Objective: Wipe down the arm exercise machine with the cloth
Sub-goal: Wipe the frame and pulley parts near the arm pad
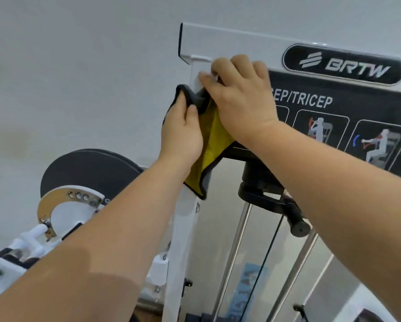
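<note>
Fingers of our left hand pinch the cloth; our right hand presses it against the machine's white post. Loosely bunched, it may slip free.

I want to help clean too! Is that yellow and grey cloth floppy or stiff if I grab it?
Probably floppy: the cloth bunches where the left hand grips it, and its lower corner hangs loose. It also looks light, since the right hand presses it on the white frame with just fingers.

Machine panel: "BRTW"; apparently "…EP/TRICEP".
</note>
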